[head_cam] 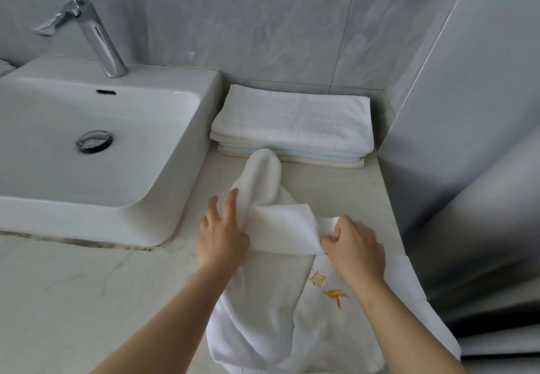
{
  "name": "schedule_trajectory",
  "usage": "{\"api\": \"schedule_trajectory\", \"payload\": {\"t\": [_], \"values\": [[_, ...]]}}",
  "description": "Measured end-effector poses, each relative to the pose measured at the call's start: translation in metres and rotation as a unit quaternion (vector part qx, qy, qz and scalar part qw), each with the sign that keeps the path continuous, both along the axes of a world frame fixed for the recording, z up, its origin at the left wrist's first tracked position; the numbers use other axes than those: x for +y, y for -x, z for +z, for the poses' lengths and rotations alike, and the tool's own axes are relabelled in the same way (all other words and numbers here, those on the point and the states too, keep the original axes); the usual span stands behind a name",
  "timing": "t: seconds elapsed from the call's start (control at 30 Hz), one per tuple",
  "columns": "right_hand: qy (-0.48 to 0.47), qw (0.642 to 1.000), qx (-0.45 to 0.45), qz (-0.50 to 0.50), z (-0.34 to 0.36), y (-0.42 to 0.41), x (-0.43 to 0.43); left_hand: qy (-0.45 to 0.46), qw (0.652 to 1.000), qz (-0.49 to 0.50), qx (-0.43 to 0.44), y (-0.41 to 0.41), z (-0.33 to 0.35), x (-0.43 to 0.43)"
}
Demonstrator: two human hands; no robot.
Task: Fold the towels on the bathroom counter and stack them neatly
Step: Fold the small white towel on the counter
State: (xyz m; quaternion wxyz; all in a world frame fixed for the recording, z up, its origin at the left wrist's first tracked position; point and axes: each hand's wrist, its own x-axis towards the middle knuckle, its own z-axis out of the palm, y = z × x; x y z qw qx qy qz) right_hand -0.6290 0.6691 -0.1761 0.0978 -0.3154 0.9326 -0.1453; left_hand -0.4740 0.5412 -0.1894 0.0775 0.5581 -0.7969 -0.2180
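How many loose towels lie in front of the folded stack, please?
2, it seems: the plain white towel handled by the left hand and right hand, and the embroidered towel beneath it at the near edge. Folds may hide more.

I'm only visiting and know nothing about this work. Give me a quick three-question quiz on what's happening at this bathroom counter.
1. True or false: the folded stack sits on the counter, to the right of the sink.
2. The embroidery on the loose towel is: A red, B yellow, C green.
3. Which has curled fingers pinching that towel's fold: the left hand or the right hand?
Key: 1 true; 2 B; 3 right.
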Motion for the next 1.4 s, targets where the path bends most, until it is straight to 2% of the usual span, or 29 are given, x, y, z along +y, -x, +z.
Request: {"api": "schedule_trajectory", "payload": {"t": [0.07,0.17,0.27,0.37,0.4,0.47,0.5,0.57,0.63,0.67,0.7,0.77,0.8,0.83,0.9,0.93,1.0,1.1,1.23,1.33,1.4], "values": [[-0.031,0.998,0.056,0.005,-0.002,0.001,0.000,0.091,0.991,-0.084,-0.053,0.004,0.002,0.001],[-0.025,0.998,-0.027,0.056,-0.003,0.007,0.001,0.078,0.973,-0.197,-0.091,0.010,-0.001,0.002],[-0.039,0.987,-0.145,0.063,-0.006,0.013,0.001,0.069,0.972,-0.210,-0.085,0.012,-0.012,0.007],[0.048,0.978,-0.197,0.043,-0.011,0.016,0.002,0.086,0.975,-0.192,-0.067,0.013,-0.021,0.009],[0.093,0.979,-0.176,0.035,-0.013,0.017,0.002,0.091,0.975,-0.191,-0.064,0.012,-0.024,0.008],[0.201,0.977,-0.071,0.028,-0.013,0.015,0.002,0.101,0.976,-0.182,-0.057,0.012,-0.024,0.007],[0.280,0.959,-0.021,0.035,-0.011,0.012,0.001,0.101,0.978,-0.173,-0.058,0.011,-0.025,0.007],[0.426,0.897,0.080,0.084,-0.002,0.006,0.000,0.098,0.982,-0.150,-0.057,0.010,-0.026,0.008],[0.466,0.863,0.144,0.133,0.001,0.002,0.002,0.099,0.984,-0.137,-0.059,0.008,-0.028,0.008],[0.457,0.868,0.143,0.134,0.002,0.002,0.004,0.098,0.984,-0.132,-0.062,0.006,-0.029,0.008],[0.425,0.891,0.112,0.115,0.005,0.003,0.006,0.098,0.985,-0.128,-0.064,0.004,-0.029,0.006],[0.276,0.959,-0.044,0.042,0.005,0.011,0.010,0.091,0.986,-0.117,-0.072,0.000,-0.029,0.002],[0.170,0.979,-0.115,0.001,0.003,0.018,0.012,0.086,0.987,-0.113,-0.077,-0.003,-0.028,0.000],[0.075,0.985,-0.154,-0.022,0.001,0.026,0.016,0.082,0.987,-0.113,-0.079,-0.005,-0.026,-0.002],[-0.045,0.986,-0.159,-0.019,0.000,0.035,0.022,0.065,0.988,-0.115,-0.077,-0.008,-0.022,-0.006],[-0.061,0.987,-0.147,-0.017,0.000,0.036,0.023,0.046,0.991,-0.109,-0.061,-0.007,-0.020,-0.009],[-0.043,0.988,-0.147,-0.013,0.003,0.034,0.021,-0.023,0.997,-0.060,0.035,-0.002,-0.012,-0.018],[0.044,0.975,-0.217,-0.010,0.007,0.031,0.002,-0.126,0.975,0.049,0.174,0.009,0.006,-0.029],[0.049,0.990,-0.135,0.005,0.006,0.037,-0.035,-0.099,0.966,0.131,0.201,0.018,0.008,-0.034],[0.073,0.984,-0.160,0.004,0.001,0.044,-0.058,-0.086,0.966,0.169,0.177,0.028,0.012,-0.043],[0.040,0.988,-0.147,0.018,-0.004,0.044,-0.068,-0.090,0.977,0.142,0.134,0.032,0.011,-0.051]]}}
